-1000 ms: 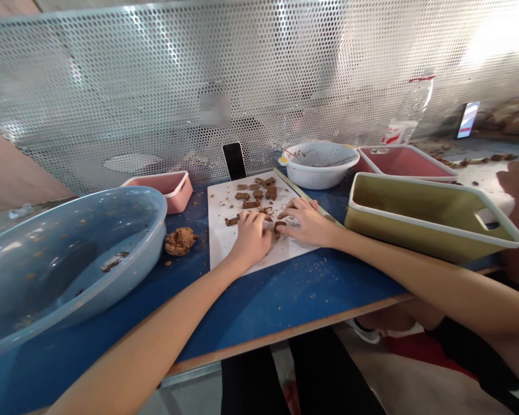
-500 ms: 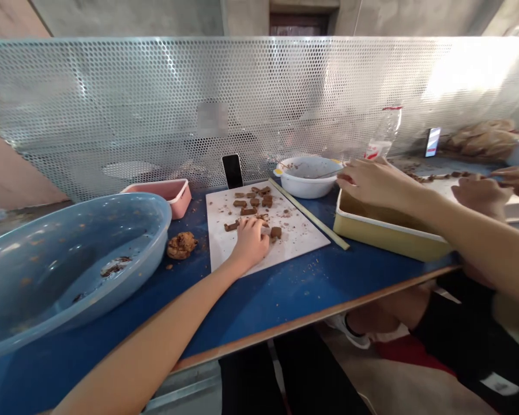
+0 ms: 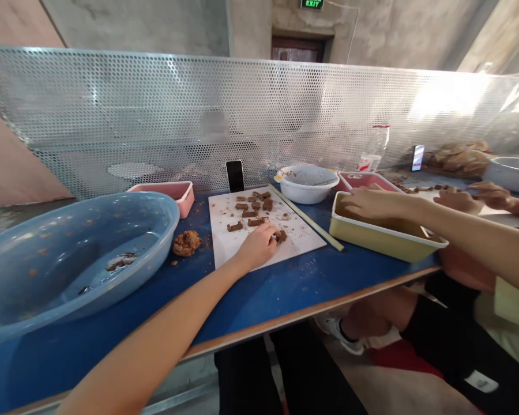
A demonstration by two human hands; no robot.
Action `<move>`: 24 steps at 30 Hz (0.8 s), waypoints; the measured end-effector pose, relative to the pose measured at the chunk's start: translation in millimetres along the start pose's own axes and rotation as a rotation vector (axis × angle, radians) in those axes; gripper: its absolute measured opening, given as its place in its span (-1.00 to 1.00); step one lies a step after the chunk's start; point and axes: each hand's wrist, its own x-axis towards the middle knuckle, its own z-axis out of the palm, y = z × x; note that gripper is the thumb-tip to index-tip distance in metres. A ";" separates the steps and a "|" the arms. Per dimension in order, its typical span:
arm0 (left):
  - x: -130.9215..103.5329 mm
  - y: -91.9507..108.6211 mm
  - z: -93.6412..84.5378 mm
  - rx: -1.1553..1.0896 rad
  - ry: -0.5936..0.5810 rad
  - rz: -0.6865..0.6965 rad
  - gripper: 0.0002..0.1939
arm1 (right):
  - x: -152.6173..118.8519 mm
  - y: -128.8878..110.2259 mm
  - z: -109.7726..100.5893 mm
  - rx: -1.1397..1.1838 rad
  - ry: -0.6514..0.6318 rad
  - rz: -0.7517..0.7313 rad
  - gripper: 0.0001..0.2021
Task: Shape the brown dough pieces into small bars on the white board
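Observation:
My left hand [image 3: 258,245] is over the white board [image 3: 225,251], its fingers curled against a small brown clay piece [image 3: 281,236] near the board's right side. Other short brown clay pieces [image 3: 249,214] lie in loose rows beyond it, with crumbs scattered among them. My right hand [image 3: 367,203] dips into the yellow-green bin [image 3: 384,242] at the right; its fingertips are partly hidden, and I cannot make out anything in them. A rough brown clay lump [image 3: 187,243] sits on the blue table, left of the board.
A large blue basin [image 3: 155,253] takes up the left side, with a pink bin [image 3: 185,199] behind it. A pale stick [image 3: 307,219] lies along the board's right edge. Behind stand a phone [image 3: 235,176], a white bowl [image 3: 307,190] and a bottle [image 3: 374,147]. A co-worker's hands [image 3: 476,199] are at far right.
My left hand has shifted right, uncovering clay pieces and reaching the one at the right. My right hand has lowered from above the bin's far edge into it. The view has tilted upward.

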 end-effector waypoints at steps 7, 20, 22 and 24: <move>-2.1 0.9 2.9 0.079 0.021 -0.034 -0.68 | 46.9 -51.0 -31.3 -0.102 -0.050 -0.230 -0.58; -3.5 2.7 1.5 0.128 0.048 -0.101 -0.69 | 88.6 -104.1 -4.4 0.056 0.085 -0.440 -0.58; -3.0 0.8 2.5 0.134 0.059 -0.115 -0.69 | 84.5 -110.5 -1.1 0.059 0.088 -0.487 -0.59; -2.4 -2.1 4.4 0.144 0.076 -0.126 -0.69 | 75.7 -117.9 1.8 0.101 0.070 -0.548 -0.59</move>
